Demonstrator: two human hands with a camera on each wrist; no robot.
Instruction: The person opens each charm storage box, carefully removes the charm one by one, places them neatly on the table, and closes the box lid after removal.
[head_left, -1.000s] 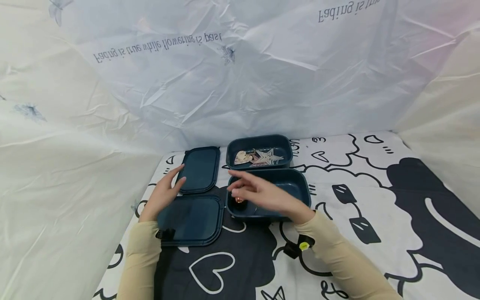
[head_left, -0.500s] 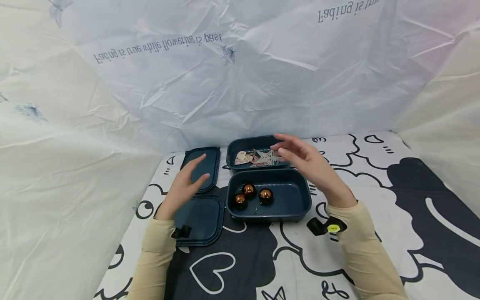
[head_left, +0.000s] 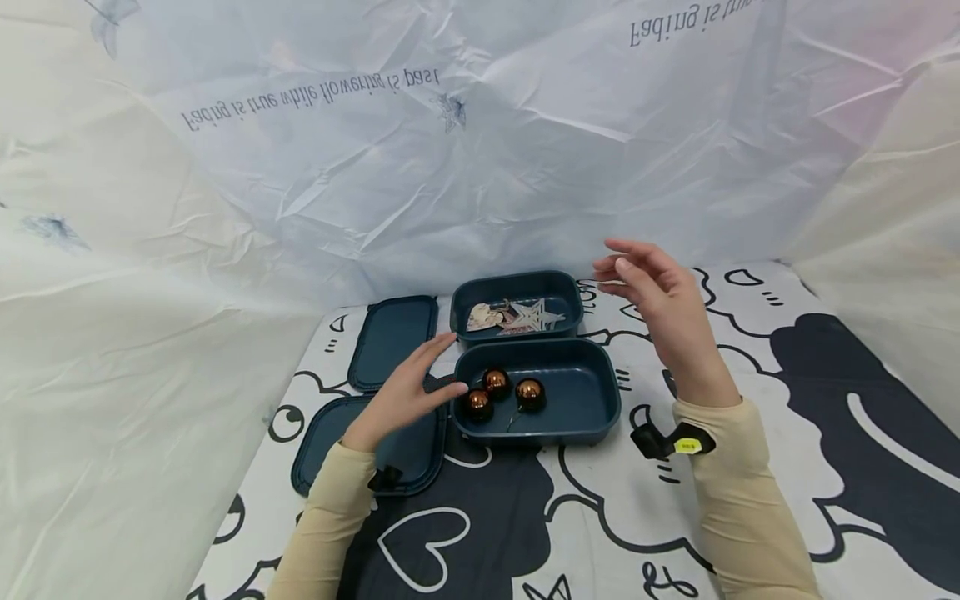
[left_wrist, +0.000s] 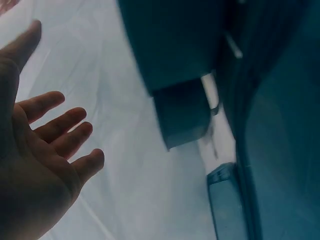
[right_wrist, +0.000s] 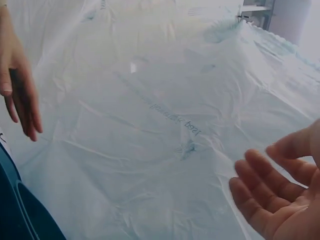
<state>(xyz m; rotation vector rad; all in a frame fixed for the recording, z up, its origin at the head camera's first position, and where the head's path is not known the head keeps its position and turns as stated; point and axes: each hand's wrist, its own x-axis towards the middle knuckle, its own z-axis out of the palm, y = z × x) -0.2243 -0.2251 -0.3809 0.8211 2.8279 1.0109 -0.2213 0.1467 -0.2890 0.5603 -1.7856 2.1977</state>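
My left hand [head_left: 405, 400], fingers spread and holding nothing, hovers over the dark blue lids near the left end of the front box [head_left: 577, 400]. Three shiny copper-brown balls [head_left: 529, 393] lie in the left half of that box. Behind it, the back box [head_left: 517, 283] contains a silver star ornament [head_left: 534, 317] and a pale figured piece [head_left: 486, 316] whose kind is unclear. Raised to the right of both boxes, my right hand [head_left: 660, 300] has relaxed, slightly bent fingers and nothing in it. The right wrist view also shows this right hand [right_wrist: 280, 195] free of any object.
Two flat dark blue lids lie left of the boxes, the back lid [head_left: 393, 337] and the front lid [head_left: 330, 442]. A patterned black-and-white cloth [head_left: 600, 508] covers the table. White plastic sheeting [head_left: 480, 167] hangs behind and along both sides.
My right hand has swung from above the front box up and away to the right. The left hand has moved rightward toward the boxes. The balls now show fully.
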